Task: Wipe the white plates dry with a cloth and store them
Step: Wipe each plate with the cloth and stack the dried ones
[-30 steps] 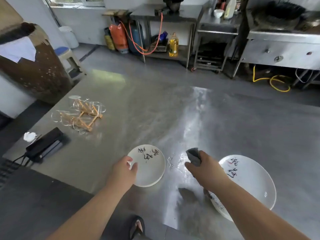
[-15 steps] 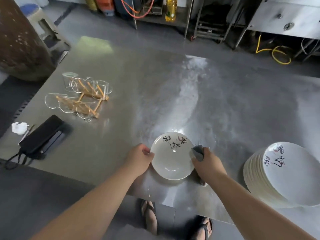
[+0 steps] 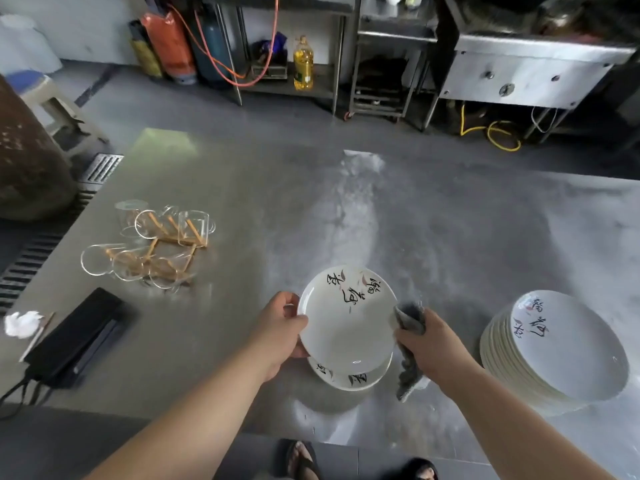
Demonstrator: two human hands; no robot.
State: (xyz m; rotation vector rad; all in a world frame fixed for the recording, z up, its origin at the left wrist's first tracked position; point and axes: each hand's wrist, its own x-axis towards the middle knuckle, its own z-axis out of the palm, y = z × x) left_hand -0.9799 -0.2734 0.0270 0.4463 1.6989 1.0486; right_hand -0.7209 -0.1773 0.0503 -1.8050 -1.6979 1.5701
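The white plate (image 3: 346, 323), marked with black brush lettering, is right in front of you, lifted and tilted toward you above the near part of the steel surface (image 3: 415, 237). Your left grip (image 3: 280, 327) holds its left rim, with the thumb on the upper face and the fingers curled underneath. Your right grip (image 3: 433, 344) is closed round a grey cloth (image 3: 410, 320). The cloth touches the plate's right rim, and its loose end hangs below your hand.

Directly under the held plate, the lower plates (image 3: 349, 377) carry the same lettering and lie on the surface; you cannot tell how many there are. To your right, beside your right forearm, stands a tall plate stack (image 3: 554, 348), its top face lettered too.

Out to the left, a wooden rack (image 3: 156, 247) carries clear glass cups (image 3: 194, 226). Nearer the edge lies a black case (image 3: 74, 336), with a crumpled tissue (image 3: 20, 323) just beside it. Beyond the surface, across the floor, a cooking-oil bottle (image 3: 303, 62) sits on a low shelf. An orange gas cylinder (image 3: 169, 46) stands to its left, and a yellow hose (image 3: 498, 133) is coiled on the floor to its right.
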